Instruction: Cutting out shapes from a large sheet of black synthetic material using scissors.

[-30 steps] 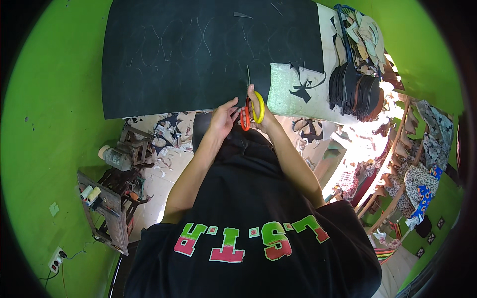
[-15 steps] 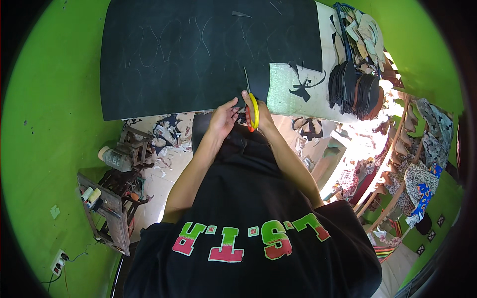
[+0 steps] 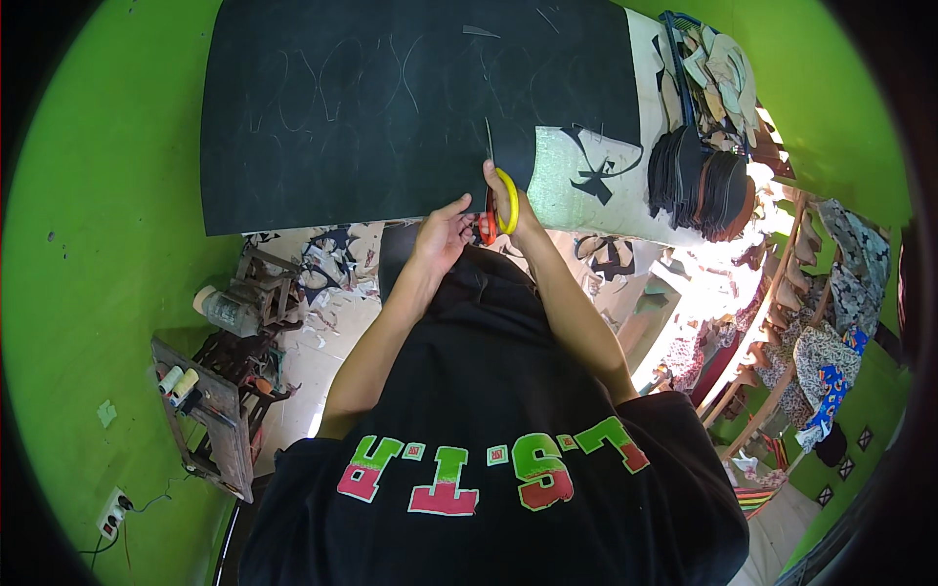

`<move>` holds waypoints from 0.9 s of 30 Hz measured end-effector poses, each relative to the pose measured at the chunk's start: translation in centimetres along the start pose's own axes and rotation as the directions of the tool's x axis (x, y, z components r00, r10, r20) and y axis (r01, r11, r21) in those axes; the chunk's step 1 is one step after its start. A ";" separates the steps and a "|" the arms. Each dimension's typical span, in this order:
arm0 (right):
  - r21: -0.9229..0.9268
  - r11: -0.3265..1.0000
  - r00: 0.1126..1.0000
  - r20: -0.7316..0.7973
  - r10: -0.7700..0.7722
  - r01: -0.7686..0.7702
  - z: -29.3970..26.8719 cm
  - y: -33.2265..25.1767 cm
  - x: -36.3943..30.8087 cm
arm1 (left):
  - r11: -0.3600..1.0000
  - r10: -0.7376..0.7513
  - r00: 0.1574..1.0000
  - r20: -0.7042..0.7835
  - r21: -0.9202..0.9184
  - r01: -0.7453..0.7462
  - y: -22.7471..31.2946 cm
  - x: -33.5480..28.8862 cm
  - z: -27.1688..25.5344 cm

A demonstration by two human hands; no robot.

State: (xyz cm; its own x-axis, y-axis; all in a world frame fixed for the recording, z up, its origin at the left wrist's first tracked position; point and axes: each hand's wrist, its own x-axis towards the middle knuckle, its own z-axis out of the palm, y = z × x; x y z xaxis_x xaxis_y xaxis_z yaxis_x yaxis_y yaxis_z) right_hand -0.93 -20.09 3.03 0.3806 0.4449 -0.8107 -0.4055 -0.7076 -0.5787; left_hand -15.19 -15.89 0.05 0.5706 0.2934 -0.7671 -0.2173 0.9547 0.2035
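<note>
Green walls close in around our workspace, and a large black sheet (image 3: 391,107) marked with faint traced outlines spreads across the desk (image 3: 586,210) in front of us. Our right hand (image 3: 508,200) is clamped through the yellow and red loops of the scissors (image 3: 493,195), whose blades run up into the sheet's near edge. Our left hand (image 3: 440,234) rests just beside them with its fingers curled on that edge; we cannot tell whether it pinches the sheet or only steadies it.

To cut well here, we judge it best to keep the sheet taut near the blades, follow the traced line with long strokes, and turn the sheet instead of the wrist on curves.

At the right end of the desk a stack of dark cut pieces (image 3: 699,186) stands on edge, with paler cut shapes (image 3: 718,63) beyond it. No true container shows clearly; to our left a low wooden rack (image 3: 210,420) carries thread spools (image 3: 176,381), and offcuts (image 3: 322,283) litter the floor.
</note>
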 end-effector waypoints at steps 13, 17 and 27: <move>0.121 0.990 0.996 0.050 -0.073 0.066 0.3 -0.3 2.4 | 1.000 -0.017 0.999 0.037 0.018 0.016 0.4 -0.8 0.6; 0.120 0.983 0.990 -0.059 -0.130 0.136 1.2 0.0 2.7 | 0.999 -0.052 0.998 0.029 0.011 0.052 0.7 -0.4 0.0; -0.056 0.991 0.991 -0.061 -0.122 0.119 0.5 -0.8 4.7 | 0.998 -0.061 0.997 0.055 0.028 0.059 1.5 -1.2 0.7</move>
State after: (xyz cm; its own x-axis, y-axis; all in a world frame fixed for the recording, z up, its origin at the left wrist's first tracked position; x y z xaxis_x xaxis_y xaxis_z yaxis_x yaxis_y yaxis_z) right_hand 0.78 -17.11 -0.38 0.4771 0.4936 -0.7271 -0.3103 -0.6795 -0.6648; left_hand -15.64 -14.81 1.64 0.6253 0.2371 -0.7435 -0.1606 0.9714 0.1747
